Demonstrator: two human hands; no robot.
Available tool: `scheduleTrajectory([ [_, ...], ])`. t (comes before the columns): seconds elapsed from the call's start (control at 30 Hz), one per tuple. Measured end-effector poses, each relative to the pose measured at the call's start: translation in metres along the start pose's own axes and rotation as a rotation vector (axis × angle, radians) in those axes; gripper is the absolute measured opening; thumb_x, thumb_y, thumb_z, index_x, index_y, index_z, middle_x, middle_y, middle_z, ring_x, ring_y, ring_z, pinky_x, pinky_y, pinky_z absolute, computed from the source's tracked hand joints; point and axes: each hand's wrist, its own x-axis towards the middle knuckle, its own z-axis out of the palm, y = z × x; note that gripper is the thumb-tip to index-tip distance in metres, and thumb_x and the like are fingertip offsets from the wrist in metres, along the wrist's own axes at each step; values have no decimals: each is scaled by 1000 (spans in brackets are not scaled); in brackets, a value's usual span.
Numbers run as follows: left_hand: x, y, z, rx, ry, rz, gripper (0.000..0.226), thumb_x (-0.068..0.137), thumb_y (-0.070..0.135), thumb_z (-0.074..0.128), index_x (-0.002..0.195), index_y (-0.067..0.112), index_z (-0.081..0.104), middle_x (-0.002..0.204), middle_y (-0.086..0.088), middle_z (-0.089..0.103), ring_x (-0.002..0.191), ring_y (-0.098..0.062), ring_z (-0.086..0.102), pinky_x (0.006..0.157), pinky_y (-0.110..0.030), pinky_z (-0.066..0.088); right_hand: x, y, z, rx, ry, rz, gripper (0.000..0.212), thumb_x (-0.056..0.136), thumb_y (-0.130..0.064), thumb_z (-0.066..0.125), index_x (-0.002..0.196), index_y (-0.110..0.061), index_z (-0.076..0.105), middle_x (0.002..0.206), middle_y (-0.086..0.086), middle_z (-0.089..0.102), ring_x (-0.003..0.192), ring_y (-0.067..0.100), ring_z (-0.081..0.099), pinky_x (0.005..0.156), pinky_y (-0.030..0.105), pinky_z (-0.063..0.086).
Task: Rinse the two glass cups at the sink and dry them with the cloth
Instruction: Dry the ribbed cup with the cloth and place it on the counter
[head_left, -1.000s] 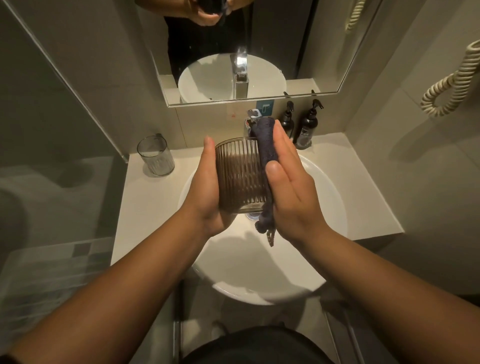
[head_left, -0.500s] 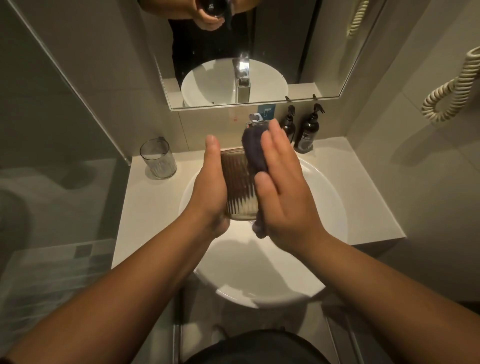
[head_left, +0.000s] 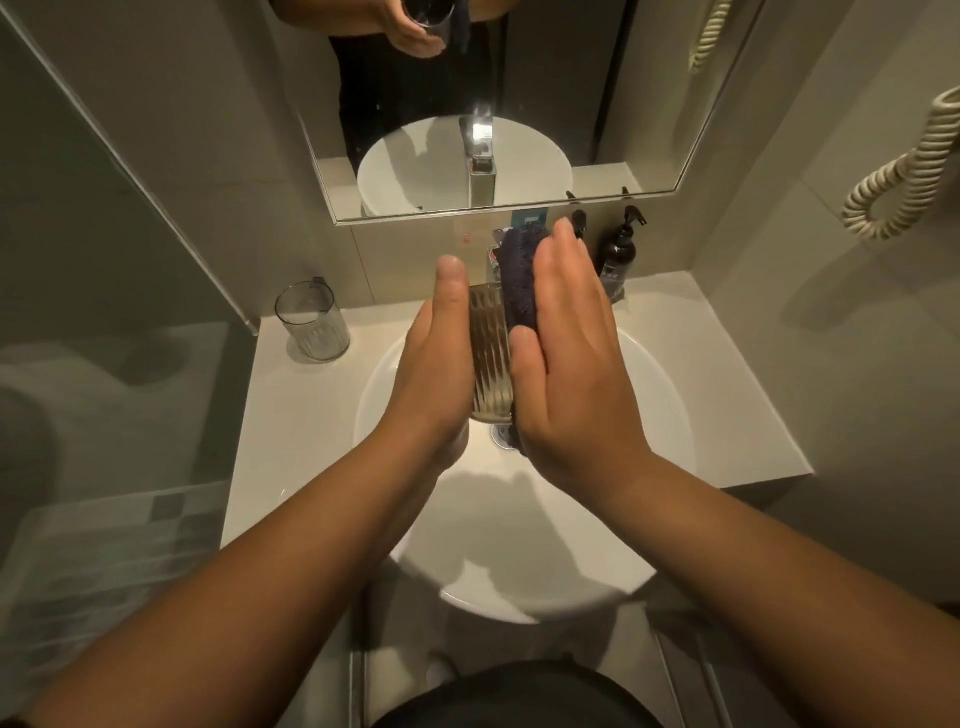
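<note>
L hand (head_left: 434, 364) flat against the left side of a ribbed clear glass cup (head_left: 488, 358), R hand (head_left: 566, 358) pressing a dark blue cloth (head_left: 519, 280) onto its right side, fingers straight; cup clamped betw. both palms above the round white sink (head_left: 649, 415). 2nd clear glass cup (head_left: 311, 322) stands upright on the pale desk (head_left: 291, 415), well apart at left.

Ribbed glass cup (head_left: 488, 358): clear, glossy, vertical flutes. Cloth (head_left: 519, 283): dark, nubbly terry, matt. Second glass cup (head_left: 311, 322): clear, fluted lower half. Sink (head_left: 660, 415): white glazed ceramic, smooth, shiny. Desk (head_left: 291, 410): pale, smooth, low sheen. Pump bottle (head_left: 618, 254): dark glossy plastic. Coiled cord (head_left: 904, 182): cream plastic.
</note>
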Motion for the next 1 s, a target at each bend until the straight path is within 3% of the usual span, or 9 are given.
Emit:
scheduleTrajectory([
  [0.13, 3, -1, -6, -133, -99, -83, 73, 98, 66, 23, 96, 20, 79, 100, -10, 78, 92, -19, 75, 71, -31, 59, -8, -2, -2, -11, -6, -119, 53, 97, -17, 34, 145, 3, 28, 156, 22, 22, 147, 36, 12, 121, 44, 14],
  [0.3, 7, 0, -12, -344, -240, -219, 80, 95, 72, 22, 108, 14, 76, 108, -13, 75, 99, -25, 72, 84, -37, 57, 0, 8, -7, 352, -69, 99, 52, 98, -11, 34, 149, -4, 24, 158, 5, 19, 148, 15, 14, 120, 30, 15],
  [0.4, 8, 0, -5, -241, -88, -177, 73, 97, 69, 24, 95, 16, 74, 89, -7, 77, 86, -22, 75, 77, -37, 60, 2, 11, -9, 313, -65, 138, 52, 99, -12, 34, 149, -6, 24, 156, 0, 20, 146, 9, 15, 118, 20, 14],
  [0.53, 6, 2, 0, -59, 105, -67, 67, 98, 67, 25, 94, 17, 71, 93, -7, 77, 92, -26, 76, 84, -47, 61, 0, 10, -8, 38, -61, -52, 53, 98, -17, 33, 148, 0, 26, 157, 14, 21, 148, 29, 13, 121, 37, 14],
  [0.63, 1, 0, 1, -98, -95, -64, 67, 91, 71, 24, 104, 26, 72, 100, 0, 79, 93, -14, 76, 74, -34, 61, -1, 10, -5, -72, -62, -131, 52, 97, -17, 35, 145, 3, 31, 155, 22, 25, 147, 37, 14, 121, 40, 14],
  [0.73, 4, -3, -1, -116, -135, -40, 63, 79, 72, 38, 113, 29, 69, 108, 0, 78, 101, -14, 74, 78, -32, 56, -2, 10, -4, -83, -87, -126, 52, 97, -18, 34, 145, 3, 32, 155, 22, 26, 146, 37, 15, 121, 42, 15],
  [0.9, 5, -7, -9, -145, -199, -149, 69, 91, 71, 30, 86, 22, 78, 88, -6, 77, 81, -21, 76, 67, -34, 61, -7, 11, -3, 190, -86, 35, 50, 99, -16, 32, 149, -9, 26, 157, 3, 23, 147, 16, 18, 119, 33, 19],
  [0.93, 6, -6, -11, -188, -226, -185, 74, 92, 73, 28, 81, 20, 79, 84, -7, 76, 76, -21, 75, 66, -34, 61, -6, 11, -5, 286, -78, 90, 49, 100, -13, 33, 148, -14, 28, 154, -1, 30, 143, 10, 26, 116, 29, 26],
  [1.0, 7, -2, -17, -319, -307, -254, 81, 88, 79, 27, 93, 14, 76, 91, -11, 74, 80, -24, 72, 76, -37, 61, 0, 18, -9, 537, -64, 328, 44, 100, -9, 35, 138, -26, 47, 130, -8, 58, 117, 1, 53, 96, 24, 45],
])
